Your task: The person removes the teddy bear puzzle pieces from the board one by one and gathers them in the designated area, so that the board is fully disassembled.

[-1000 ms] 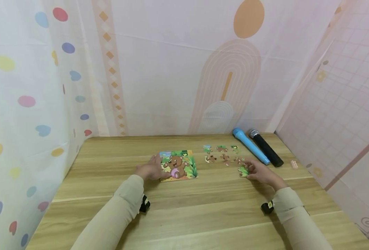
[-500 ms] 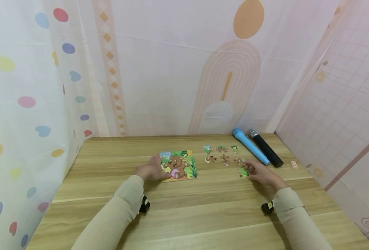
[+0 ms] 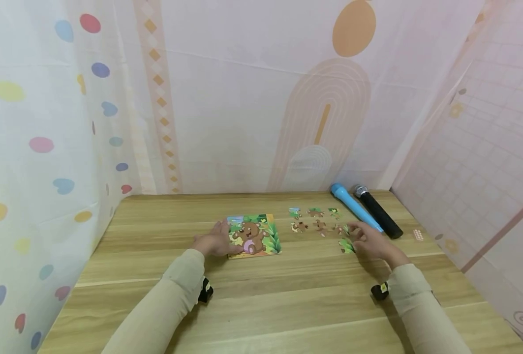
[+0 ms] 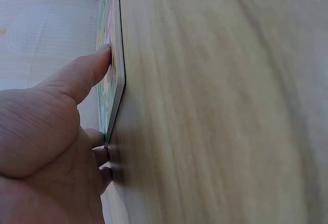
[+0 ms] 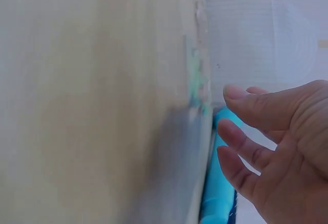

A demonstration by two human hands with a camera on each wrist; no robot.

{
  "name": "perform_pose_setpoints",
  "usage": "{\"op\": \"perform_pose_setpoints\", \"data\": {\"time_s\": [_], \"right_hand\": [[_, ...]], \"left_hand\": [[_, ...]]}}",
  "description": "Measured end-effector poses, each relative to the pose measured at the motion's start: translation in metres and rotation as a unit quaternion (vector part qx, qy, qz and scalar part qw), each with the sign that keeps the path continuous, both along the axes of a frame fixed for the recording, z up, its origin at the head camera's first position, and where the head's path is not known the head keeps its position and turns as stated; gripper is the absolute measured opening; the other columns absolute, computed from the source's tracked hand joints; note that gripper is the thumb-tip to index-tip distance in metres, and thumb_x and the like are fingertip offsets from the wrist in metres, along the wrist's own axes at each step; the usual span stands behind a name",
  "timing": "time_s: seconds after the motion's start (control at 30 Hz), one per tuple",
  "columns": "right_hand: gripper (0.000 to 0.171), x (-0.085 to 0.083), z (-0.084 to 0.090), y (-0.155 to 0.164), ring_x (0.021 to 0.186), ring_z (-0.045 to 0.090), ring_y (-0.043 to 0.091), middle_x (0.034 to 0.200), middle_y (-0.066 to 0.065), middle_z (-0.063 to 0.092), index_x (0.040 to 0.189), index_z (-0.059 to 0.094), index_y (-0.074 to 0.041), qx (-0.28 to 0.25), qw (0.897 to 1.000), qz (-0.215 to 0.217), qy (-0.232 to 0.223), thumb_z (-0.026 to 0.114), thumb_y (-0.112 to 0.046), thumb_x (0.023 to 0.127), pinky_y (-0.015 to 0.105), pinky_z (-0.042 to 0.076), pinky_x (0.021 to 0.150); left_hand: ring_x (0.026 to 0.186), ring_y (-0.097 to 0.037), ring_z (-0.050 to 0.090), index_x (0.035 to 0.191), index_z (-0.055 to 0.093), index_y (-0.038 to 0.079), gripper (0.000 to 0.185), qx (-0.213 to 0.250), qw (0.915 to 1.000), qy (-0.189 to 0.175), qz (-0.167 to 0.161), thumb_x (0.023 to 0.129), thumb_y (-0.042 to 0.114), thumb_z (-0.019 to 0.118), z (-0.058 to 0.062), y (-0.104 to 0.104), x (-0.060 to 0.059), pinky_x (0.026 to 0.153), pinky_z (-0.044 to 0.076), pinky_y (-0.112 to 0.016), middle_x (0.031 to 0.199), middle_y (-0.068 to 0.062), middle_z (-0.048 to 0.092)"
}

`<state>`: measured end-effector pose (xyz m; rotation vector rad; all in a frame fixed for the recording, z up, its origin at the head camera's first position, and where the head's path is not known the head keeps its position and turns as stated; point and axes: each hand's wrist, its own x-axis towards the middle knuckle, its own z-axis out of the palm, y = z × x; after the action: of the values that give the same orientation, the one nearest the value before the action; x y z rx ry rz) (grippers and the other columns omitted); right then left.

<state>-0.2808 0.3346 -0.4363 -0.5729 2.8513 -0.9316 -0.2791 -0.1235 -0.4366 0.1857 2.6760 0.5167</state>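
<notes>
The right hand [image 5: 287,152] sits at four o'clock, fingers loosely spread and holding nothing. A blue microphone [image 5: 218,193] lies at six o'clock beside the blurred wooden surface [image 5: 92,101].
</notes>
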Motion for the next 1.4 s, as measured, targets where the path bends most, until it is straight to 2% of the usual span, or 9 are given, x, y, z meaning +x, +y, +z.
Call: {"op": "perform_pose_setpoints", "data": {"time_s": [0.2,0.33,0.43,0.63,0.8,0.97,1.1,1.4], "right_hand": [[0.053,-0.006,0.011,-0.032,0.106,0.058,0.037,0.126,0.022,0.056,0.14,0.043,0.004,-0.002,1.0,0.024,0.018,0.063,0.0,0.091,0.043,0.052,0.081],[0.053,-0.008,0.015,-0.066,0.11,0.056,0.038,0.128,0.022,0.054,0.14,0.043,0.003,-0.028,0.997,0.072,-0.012,0.062,-0.001,0.092,0.044,0.052,0.085],[0.054,-0.01,0.016,-0.098,0.114,0.055,0.037,0.13,0.021,0.054,0.141,0.042,0.002,-0.029,0.993,0.112,-0.033,0.063,-0.002,0.091,0.046,0.051,0.091],[0.056,-0.014,0.013,-0.165,0.116,0.055,0.031,0.134,0.018,0.054,0.139,0.044,0.003,0.029,0.981,0.188,-0.022,0.067,-0.005,0.089,0.043,0.048,0.097],[0.058,-0.014,0.007,-0.204,0.121,0.053,0.027,0.135,0.013,0.054,0.138,0.047,-0.001,0.073,0.975,0.211,-0.007,0.072,-0.011,0.087,0.04,0.045,0.102],[0.06,-0.016,-0.001,-0.22,0.126,0.049,0.022,0.136,0.008,0.053,0.137,0.049,-0.006,0.093,0.974,0.206,-0.014,0.075,-0.018,0.085,0.036,0.041,0.106],[0.057,-0.018,-0.003,-0.222,0.124,0.05,0.02,0.134,0.006,0.054,0.135,0.05,-0.007,0.089,0.977,0.194,-0.022,0.075,-0.016,0.085,0.034,0.042,0.105],[0.053,-0.015,-0.003,-0.225,0.124,0.05,0.02,0.133,0.005,0.054,0.136,0.05,-0.007,0.097,0.973,0.209,-0.031,0.072,-0.01,0.087,0.034,0.042,0.105]], "left_hand": [[0.149,-0.031,-0.001,0.154,-0.001,0.0,0.105,0.001,1.0,0.005,0.005,0.089,0.056,0.06,0.0,0.001,0.001,0.104,0.002,-0.076,0.162,-0.017,-0.002],[0.149,-0.032,0.0,0.154,-0.001,0.001,0.105,0.001,1.0,0.007,0.004,0.089,0.057,0.06,-0.001,0.001,0.001,0.104,0.003,-0.076,0.162,-0.017,-0.002],[0.149,-0.032,-0.001,0.154,-0.003,0.001,0.106,0.005,1.0,0.005,0.005,0.089,0.057,0.059,-0.002,-0.001,0.0,0.104,0.002,-0.077,0.161,-0.018,-0.003],[0.149,-0.034,-0.001,0.154,-0.002,0.0,0.105,0.011,0.9999,0.008,0.004,0.089,0.057,0.059,-0.002,-0.006,-0.001,0.103,0.002,-0.078,0.161,-0.02,-0.003],[0.149,-0.034,-0.001,0.154,-0.002,0.0,0.105,0.011,0.9999,0.006,0.004,0.089,0.057,0.059,0.0,-0.004,-0.001,0.103,0.001,-0.077,0.161,-0.02,-0.002],[0.149,-0.034,-0.001,0.153,-0.001,-0.001,0.105,0.0,1.0,0.0,-0.001,0.089,0.057,0.059,0.003,-0.002,-0.001,0.103,0.002,-0.078,0.161,-0.02,-0.003],[0.149,-0.033,-0.002,0.153,-0.002,-0.001,0.106,-0.008,0.9999,-0.008,-0.008,0.089,0.058,0.058,0.003,-0.001,-0.002,0.104,0.003,-0.077,0.161,-0.02,-0.004],[0.148,-0.034,-0.005,0.152,-0.004,-0.003,0.108,-0.002,0.9994,-0.012,-0.031,0.089,0.058,0.059,-0.001,-0.003,-0.004,0.108,0.003,-0.073,0.16,-0.02,-0.009]]}}
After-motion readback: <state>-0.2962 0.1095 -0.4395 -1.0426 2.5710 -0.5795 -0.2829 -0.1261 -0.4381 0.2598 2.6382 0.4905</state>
